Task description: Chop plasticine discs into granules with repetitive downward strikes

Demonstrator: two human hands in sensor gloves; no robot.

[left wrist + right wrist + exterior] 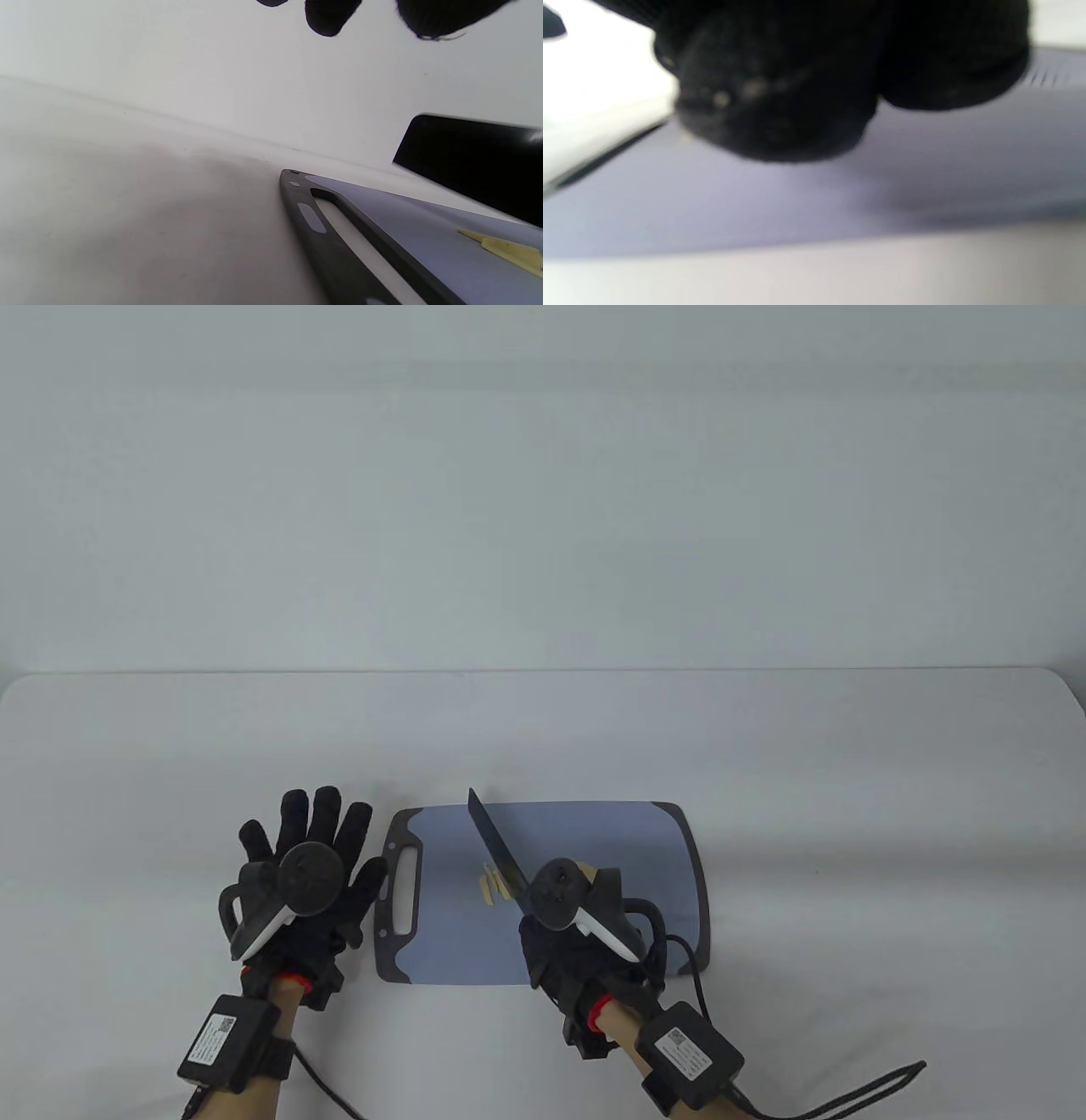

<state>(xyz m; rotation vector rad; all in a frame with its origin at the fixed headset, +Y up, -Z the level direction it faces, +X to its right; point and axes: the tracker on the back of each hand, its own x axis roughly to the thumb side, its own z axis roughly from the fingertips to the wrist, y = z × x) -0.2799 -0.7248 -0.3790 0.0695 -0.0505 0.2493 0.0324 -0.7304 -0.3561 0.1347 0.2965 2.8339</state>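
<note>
Pale yellow plasticine strips (495,886) lie mid cutting board (594,831); they look soft, light and likely sticky. The right hand (585,937) grips the knife (499,844) above them; the left hand (297,882) rests spread on the counter (170,780).

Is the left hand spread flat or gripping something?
Spread: the left hand lies on the table beside the cutting board, fingers fanned, holding nothing.
</note>
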